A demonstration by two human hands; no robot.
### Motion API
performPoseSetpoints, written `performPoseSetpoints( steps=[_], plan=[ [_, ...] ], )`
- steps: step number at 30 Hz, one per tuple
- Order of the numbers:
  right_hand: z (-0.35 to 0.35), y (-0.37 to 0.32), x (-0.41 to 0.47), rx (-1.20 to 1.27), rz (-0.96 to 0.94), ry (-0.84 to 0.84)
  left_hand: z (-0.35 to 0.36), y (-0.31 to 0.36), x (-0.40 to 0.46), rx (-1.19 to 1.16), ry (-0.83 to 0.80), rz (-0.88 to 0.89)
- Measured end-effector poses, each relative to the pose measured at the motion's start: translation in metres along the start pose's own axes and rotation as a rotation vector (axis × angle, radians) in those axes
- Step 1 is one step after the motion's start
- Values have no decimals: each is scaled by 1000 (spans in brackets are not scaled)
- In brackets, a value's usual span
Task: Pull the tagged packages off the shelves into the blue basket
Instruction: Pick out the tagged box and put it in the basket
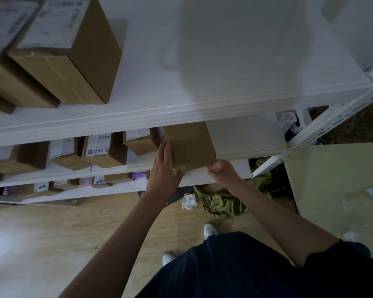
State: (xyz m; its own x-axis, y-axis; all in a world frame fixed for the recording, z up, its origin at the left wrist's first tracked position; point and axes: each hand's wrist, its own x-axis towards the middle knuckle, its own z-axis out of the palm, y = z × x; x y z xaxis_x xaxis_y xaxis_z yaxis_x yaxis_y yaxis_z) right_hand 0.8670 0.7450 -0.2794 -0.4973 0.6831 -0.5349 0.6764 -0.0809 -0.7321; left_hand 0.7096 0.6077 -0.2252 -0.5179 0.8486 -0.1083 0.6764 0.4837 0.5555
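**Now: sliding box off second shelf**

My left hand lies flat along the cardboard box's left side, fingers straight. My right hand pinches its near right corner. Box sits at the second shelf edge. Best to pull level, then get support underneath. Blue basket not in view.
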Motion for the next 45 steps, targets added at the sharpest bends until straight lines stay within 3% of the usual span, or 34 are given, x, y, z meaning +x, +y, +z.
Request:
performPoseSetpoints(
  steps=[2,7,13,18,24,27,31,34,39,45],
  plan=[
    [-2,-4,-3,-8,-33,1,0,-3,-2,-13,2,-11],
    [-17,-19,-30,-82,-314,108,-3,-17,-2,-79,46,-110],
    [-18,-34,-59,-176,-615,146,0,-15,-6,-189,45,-54],
    [-19,-36,-55,-264,-590,139,0,-21,-5,-208,41,-69],
    [-23,-56,-32,-468,-474,0,-15,-12,14,-168,-31,16],
    [-21,-76,-18,-456,-434,-53,-17,-11,28,-244,-20,-11],
    [-22,-78,-25,-379,-429,58,-11,2,22,-278,52,28],
    [-23,-57,-56,-407,-532,148,-2,10,-6,-327,101,65],
    [-20,-30,-94,-403,-636,161,3,21,-51,-382,160,137],
    [-11,-48,-119,-421,-679,150,-20,20,-76,-437,209,136]
  ],
)
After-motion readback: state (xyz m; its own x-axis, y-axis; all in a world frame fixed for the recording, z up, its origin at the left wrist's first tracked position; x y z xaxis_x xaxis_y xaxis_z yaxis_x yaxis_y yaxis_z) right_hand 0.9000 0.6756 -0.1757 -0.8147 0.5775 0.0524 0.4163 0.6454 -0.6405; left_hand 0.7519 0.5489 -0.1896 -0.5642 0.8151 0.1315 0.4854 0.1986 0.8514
